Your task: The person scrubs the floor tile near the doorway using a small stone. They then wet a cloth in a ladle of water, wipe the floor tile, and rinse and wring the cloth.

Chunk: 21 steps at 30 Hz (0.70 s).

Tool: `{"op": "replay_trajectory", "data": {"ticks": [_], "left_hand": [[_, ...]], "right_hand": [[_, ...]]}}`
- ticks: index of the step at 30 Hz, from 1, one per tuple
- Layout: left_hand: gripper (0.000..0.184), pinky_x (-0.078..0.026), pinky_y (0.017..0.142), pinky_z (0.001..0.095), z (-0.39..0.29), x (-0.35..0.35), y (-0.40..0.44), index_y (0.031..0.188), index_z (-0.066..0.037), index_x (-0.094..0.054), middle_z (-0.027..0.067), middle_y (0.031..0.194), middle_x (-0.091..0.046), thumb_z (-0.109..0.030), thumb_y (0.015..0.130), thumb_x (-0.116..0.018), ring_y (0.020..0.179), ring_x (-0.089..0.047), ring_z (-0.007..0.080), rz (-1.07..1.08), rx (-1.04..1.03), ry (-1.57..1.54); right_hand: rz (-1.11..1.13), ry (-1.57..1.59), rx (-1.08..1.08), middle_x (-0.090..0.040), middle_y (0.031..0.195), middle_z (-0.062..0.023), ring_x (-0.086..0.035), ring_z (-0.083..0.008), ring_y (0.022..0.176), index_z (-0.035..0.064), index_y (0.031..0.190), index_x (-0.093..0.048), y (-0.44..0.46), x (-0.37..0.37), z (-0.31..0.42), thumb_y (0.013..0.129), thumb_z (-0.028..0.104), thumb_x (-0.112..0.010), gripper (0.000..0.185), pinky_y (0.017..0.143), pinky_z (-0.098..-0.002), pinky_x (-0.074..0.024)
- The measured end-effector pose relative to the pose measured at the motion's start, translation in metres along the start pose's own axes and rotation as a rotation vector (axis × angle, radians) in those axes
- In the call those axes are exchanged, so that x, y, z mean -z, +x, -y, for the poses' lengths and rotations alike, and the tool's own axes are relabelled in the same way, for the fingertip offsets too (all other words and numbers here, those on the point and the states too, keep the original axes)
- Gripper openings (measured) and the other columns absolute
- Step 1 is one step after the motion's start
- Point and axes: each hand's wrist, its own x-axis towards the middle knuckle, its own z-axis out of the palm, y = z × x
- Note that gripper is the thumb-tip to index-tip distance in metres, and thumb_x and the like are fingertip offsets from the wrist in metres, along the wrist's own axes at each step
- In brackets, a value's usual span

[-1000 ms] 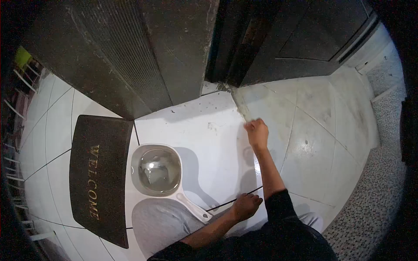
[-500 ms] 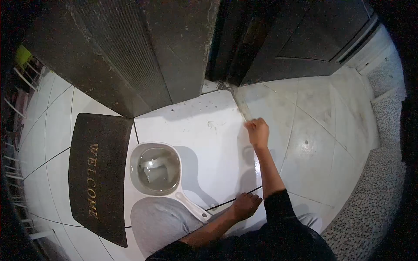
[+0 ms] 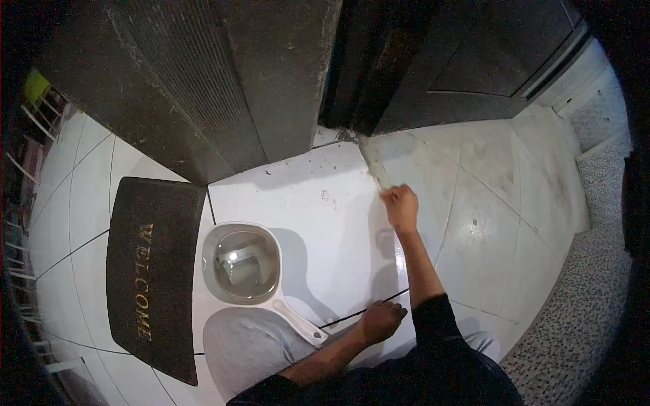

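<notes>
My right hand (image 3: 401, 206) is closed at the seam between the white floor tile (image 3: 332, 210) and the duller, stained tiles (image 3: 487, 196). What its fingers hold, if anything, is too small to make out. My left hand (image 3: 383, 321) is curled near my lap, above a dark tile joint, and its fingertips are hidden. A white dipper (image 3: 277, 233) with a long handle stands on the floor by my knee. It contains clear water, and something pale shows in it. Small dark specks lie on the white tile.
A dark mat (image 3: 159, 271) lettered WELCOME lies on the left. Ahead stand a dark ribbed panel (image 3: 196, 81) and a dark door (image 3: 487, 61). A speckled mosaic surface (image 3: 569, 304) borders the right side, and white rails (image 3: 40, 115) show at far left.
My right hand stays almost in the same place, with only a slight shift of its fingers. The water's reflections in the dipper have changed.
</notes>
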Motion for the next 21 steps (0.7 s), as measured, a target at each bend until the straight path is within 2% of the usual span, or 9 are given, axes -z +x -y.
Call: {"op": "replay_trajectory", "data": {"ticks": [3,5,6,10,15,16,17,19,21], "left_hand": [[0.015,-0.046,0.065,0.0461,-0.003,-0.005,-0.001,0.082,-0.001,-0.056,0.0159,0.076,-0.057,-0.013,0.080,-0.047,0.072,-0.058,0.0325,-0.093,-0.024,-0.046],[0.014,-0.046,0.066,0.0384,-0.005,-0.003,-0.003,0.087,-0.003,-0.053,0.0100,0.078,-0.056,-0.012,0.079,-0.045,0.077,-0.057,0.0257,-0.069,-0.032,0.058],[0.013,-0.045,0.064,0.0379,-0.003,-0.009,-0.004,0.085,-0.004,-0.053,0.0091,0.076,-0.055,-0.012,0.078,-0.046,0.076,-0.057,0.0248,-0.148,-0.049,0.041],[0.010,-0.045,0.064,0.0385,-0.003,0.005,-0.004,0.082,-0.004,-0.052,0.0091,0.076,-0.056,-0.012,0.076,-0.051,0.075,-0.057,0.0248,-0.072,0.004,0.026],[0.011,-0.046,0.066,0.0398,0.002,-0.005,-0.001,0.082,-0.004,-0.053,0.0109,0.078,-0.056,-0.013,0.077,-0.048,0.076,-0.057,0.0270,-0.039,-0.012,0.086],[0.012,-0.046,0.067,0.0406,0.003,-0.010,-0.001,0.083,-0.004,-0.053,0.0114,0.078,-0.056,-0.013,0.078,-0.047,0.077,-0.058,0.0277,-0.102,-0.037,0.059],[0.013,-0.046,0.068,0.0413,0.002,-0.013,-0.003,0.083,-0.004,-0.054,0.0118,0.079,-0.056,-0.013,0.078,-0.046,0.077,-0.058,0.0284,-0.162,-0.063,0.028],[0.014,-0.047,0.070,0.0416,-0.003,-0.008,-0.002,0.084,-0.003,-0.054,0.0117,0.079,-0.057,-0.013,0.078,-0.047,0.078,-0.058,0.0286,-0.109,-0.042,0.039],[0.014,-0.047,0.070,0.0415,0.001,-0.012,0.001,0.084,-0.004,-0.055,0.0114,0.079,-0.057,-0.014,0.078,-0.047,0.078,-0.058,0.0285,-0.032,-0.056,0.056]], "right_hand": [[0.066,-0.018,-0.077,-0.054,0.069,-0.0148,-0.056,-0.0333,0.070,0.0055,0.067,-0.063,-0.013,0.008,0.004,0.067,0.014,-0.065,0.008,0.061,-0.0405,-0.0456],[0.066,-0.002,-0.096,-0.054,0.070,-0.0148,-0.056,-0.0333,0.069,0.0055,0.067,-0.063,-0.011,0.004,0.002,0.067,0.014,-0.065,0.008,0.061,-0.0405,-0.0455],[0.016,-0.009,-0.050,-0.054,0.071,-0.0148,-0.056,-0.0334,0.068,0.0051,0.067,-0.062,0.002,-0.007,0.004,0.067,0.014,-0.065,0.009,0.060,-0.0408,-0.0451],[-0.052,0.031,0.020,-0.054,0.074,-0.0150,-0.054,-0.0343,0.066,0.0043,0.066,-0.061,0.038,-0.028,0.012,0.069,0.015,-0.064,0.011,0.060,-0.0414,-0.0443],[0.088,-0.067,0.079,-0.053,0.070,-0.0144,-0.054,-0.0334,0.066,0.0042,0.065,-0.060,-0.029,0.012,-0.015,0.070,0.017,-0.063,0.014,0.058,-0.0411,-0.0439],[0.096,-0.065,0.081,-0.053,0.070,-0.0144,-0.054,-0.0334,0.066,0.0042,0.065,-0.060,-0.047,0.017,-0.016,0.070,0.017,-0.063,0.014,0.058,-0.0411,-0.0439],[0.075,0.053,0.016,-0.052,0.069,-0.0142,-0.053,-0.0329,0.066,0.0043,0.065,-0.059,-0.065,0.022,-0.018,0.070,0.016,-0.063,0.014,0.057,-0.0409,-0.0433],[0.047,0.158,-0.057,-0.052,0.068,-0.0141,-0.053,-0.0324,0.066,0.0043,0.064,-0.059,-0.073,0.025,-0.024,0.070,0.015,-0.063,0.013,0.056,-0.0407,-0.0427],[0.008,-0.083,0.125,-0.052,0.069,-0.0146,-0.053,-0.0327,0.066,0.0046,0.065,-0.060,-0.051,0.012,-0.025,0.070,0.012,-0.064,0.010,0.056,-0.0406,-0.0431]]}}
